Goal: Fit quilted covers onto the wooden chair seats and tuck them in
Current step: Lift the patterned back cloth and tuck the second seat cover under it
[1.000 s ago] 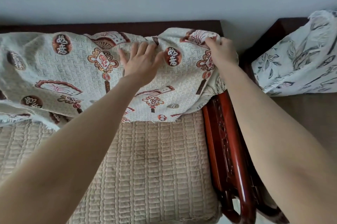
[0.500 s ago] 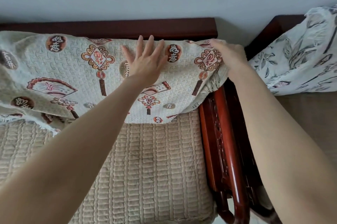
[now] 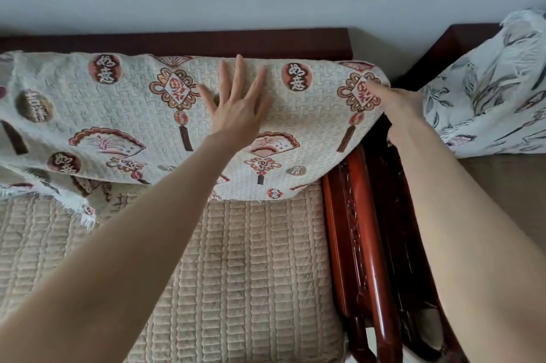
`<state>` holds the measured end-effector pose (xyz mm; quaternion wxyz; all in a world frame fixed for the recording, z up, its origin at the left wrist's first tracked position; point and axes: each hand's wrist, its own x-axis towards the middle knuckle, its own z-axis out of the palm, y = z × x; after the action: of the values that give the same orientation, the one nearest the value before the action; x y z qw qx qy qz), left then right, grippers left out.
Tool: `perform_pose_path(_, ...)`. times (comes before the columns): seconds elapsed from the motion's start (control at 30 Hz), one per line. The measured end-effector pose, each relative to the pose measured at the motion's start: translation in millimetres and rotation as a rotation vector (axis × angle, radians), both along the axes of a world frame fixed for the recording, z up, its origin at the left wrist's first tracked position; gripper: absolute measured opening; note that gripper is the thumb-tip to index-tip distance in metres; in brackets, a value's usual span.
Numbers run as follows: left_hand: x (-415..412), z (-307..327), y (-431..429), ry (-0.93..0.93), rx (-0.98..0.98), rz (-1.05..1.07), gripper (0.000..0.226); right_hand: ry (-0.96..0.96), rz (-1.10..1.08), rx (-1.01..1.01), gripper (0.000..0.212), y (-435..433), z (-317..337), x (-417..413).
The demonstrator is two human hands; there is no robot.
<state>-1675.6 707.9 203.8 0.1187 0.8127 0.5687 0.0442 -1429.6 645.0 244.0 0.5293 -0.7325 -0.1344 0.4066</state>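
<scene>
quilted cover [image 3: 124, 102]: cream with red-brown motifs, draped across the back of the seat against the backrest [image 3: 177, 42], front edge lying on the seat pad [image 3: 251, 268]
left hand [image 3: 236, 110]: flat, fingers spread, pressing the quilted cover's middle
right hand [image 3: 396, 102]: at the quilted cover's right corner, one finger on the fabric; whether it grips cannot be told
seat pad: beige, ribbed
armrest [image 3: 363, 229]: red-brown wood, just right of the seat pad
floral cloth [image 3: 487, 90]: heaped at far right
</scene>
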Motion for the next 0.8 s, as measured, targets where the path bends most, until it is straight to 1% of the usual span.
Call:
perform_pose_path(0.03,0,0,3,0.002,-0.006,-0.002,0.057,0.020,0.006,-0.019,0.020,1,-1,1)
perform_pose_path(0.1,1,2,9,0.005,-0.014,-0.005,0.056,0.032,-0.050,0.001,0.021,3,-5,2)
perform_pose_path(0.2,2,3,11,0.009,-0.024,-0.001,0.056,-0.050,-0.111,0.020,0.027,5,-8,3)
perform_pose_path(0.3,1,4,10,0.001,-0.036,-0.012,0.056,-0.070,-0.108,0.031,0.016,3,-13,0)
perform_pose_path(0.37,-4,6,8,-0.024,-0.039,-0.021,0.055,-0.052,-0.119,0.052,0.033,1,-14,-4)
perform_pose_path(0.43,-14,9,3,-0.053,-0.034,-0.040,0.054,-0.064,-0.152,0.056,0.038,-5,-14,-10)
perform_pose_path(0.5,-19,9,-2,-0.079,-0.045,-0.047,0.053,-0.138,-0.188,0.041,0.040,-11,-16,-9)
perform_pose_path(0.57,-33,9,-10,-0.098,-0.048,-0.037,0.052,-0.242,-0.165,0.053,0.038,-16,-14,-18)
perform_pose_path(0.67,-63,11,-19,-0.124,-0.057,-0.017,0.053,-0.344,-0.058,0.104,0.032,-19,-5,-54)
perform_pose_path(0.7,-76,14,-22,-0.133,-0.064,-0.011,0.053,-0.360,-0.014,0.122,0.032,-19,-1,-73)
perform_pose_path(0.8,-116,21,-30,-0.168,-0.070,-0.006,0.054,-0.322,0.072,0.148,0.029,-20,1,-131)
